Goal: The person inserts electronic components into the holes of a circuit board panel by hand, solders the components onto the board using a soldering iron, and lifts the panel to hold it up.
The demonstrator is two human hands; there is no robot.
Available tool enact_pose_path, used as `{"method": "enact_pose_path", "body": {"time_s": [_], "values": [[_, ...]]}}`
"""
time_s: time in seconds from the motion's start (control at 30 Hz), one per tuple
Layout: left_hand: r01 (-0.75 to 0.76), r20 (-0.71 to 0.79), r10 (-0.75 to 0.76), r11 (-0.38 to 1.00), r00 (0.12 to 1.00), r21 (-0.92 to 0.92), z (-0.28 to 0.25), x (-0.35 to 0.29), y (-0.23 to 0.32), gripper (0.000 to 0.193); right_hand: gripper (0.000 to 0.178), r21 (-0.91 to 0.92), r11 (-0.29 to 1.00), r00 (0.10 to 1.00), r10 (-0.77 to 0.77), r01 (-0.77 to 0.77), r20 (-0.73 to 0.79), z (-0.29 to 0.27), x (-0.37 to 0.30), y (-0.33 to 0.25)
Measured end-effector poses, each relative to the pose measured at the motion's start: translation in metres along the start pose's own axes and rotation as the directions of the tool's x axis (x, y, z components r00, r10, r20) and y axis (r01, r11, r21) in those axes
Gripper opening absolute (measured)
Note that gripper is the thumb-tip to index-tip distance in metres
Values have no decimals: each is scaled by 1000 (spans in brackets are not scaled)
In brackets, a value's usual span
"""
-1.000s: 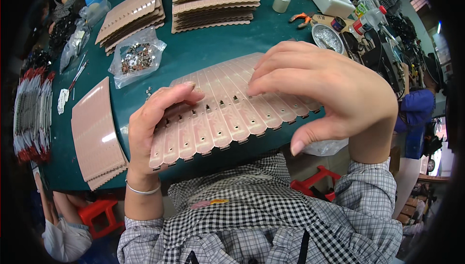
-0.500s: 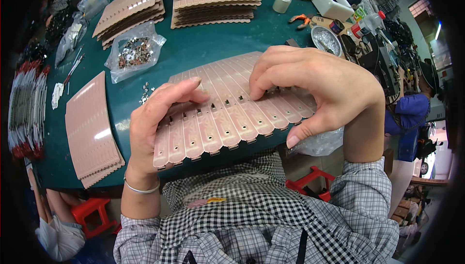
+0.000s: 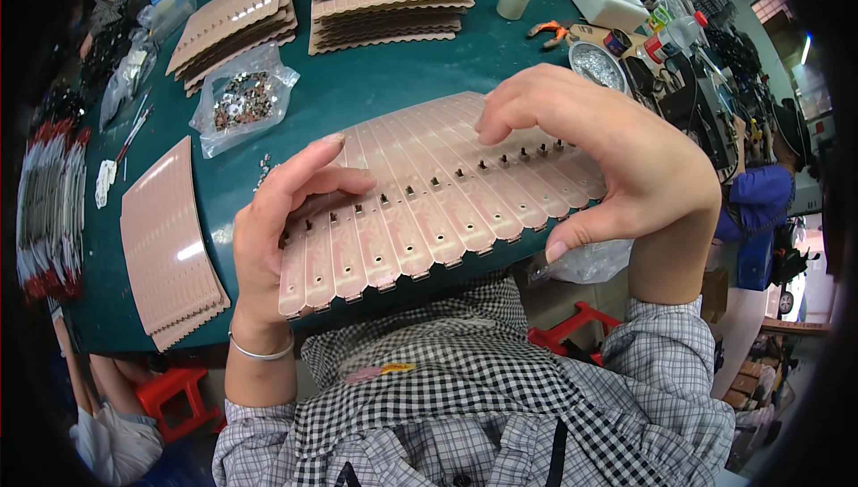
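Pink stack (image 3: 172, 250) sits on the near side of the parts bag (image 3: 214, 134). Left hand (image 3: 263, 232)'s nearside of the bag too, holding the pink panel (image 3: 429, 197), off the bag's near right. Further right, right hand (image 3: 630, 152)'s got fingers and thumb spread wide, can't tell if they're touching.

Left fingers (image 3: 304, 165): gripping pink scalloped panel (image 3: 420, 237) | right fingers (image 3: 523, 107): curled over it | clear bag (image 3: 279, 85): beyond
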State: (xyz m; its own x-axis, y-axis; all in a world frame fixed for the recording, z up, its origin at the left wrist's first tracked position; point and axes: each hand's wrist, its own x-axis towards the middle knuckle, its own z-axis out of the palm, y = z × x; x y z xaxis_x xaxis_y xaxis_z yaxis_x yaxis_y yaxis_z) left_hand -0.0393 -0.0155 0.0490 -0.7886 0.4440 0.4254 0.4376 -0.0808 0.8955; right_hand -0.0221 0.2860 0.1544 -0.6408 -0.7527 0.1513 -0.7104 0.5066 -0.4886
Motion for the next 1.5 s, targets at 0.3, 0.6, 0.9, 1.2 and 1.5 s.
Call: {"method": "enact_pose_path", "body": {"time_s": [0.3,0.6,0.9,1.2,1.5], "values": [[-9,-8,9,999,1000,35,1,-2,0,78,68,10,1000,1000,12,-12,4,7,-2,2],[20,-5,-20,1000,1000,-2,1,-2,2,79,62,35,999,998,15,-17,62,10,-2,4],[17,16,-16,1000,1000,-18,-1,-3,2,78,69,33,999,998,25,-27,52,9,-1,1],[-87,57,84,996,995,37,-2,3,2,80,67,-183,975,974,84,-123,-208,23,2,-52],[-70,110,66,997,992,38,-5,2,5,84,28,-639,769,988,-106,7,-116,57,31,-62]]}}
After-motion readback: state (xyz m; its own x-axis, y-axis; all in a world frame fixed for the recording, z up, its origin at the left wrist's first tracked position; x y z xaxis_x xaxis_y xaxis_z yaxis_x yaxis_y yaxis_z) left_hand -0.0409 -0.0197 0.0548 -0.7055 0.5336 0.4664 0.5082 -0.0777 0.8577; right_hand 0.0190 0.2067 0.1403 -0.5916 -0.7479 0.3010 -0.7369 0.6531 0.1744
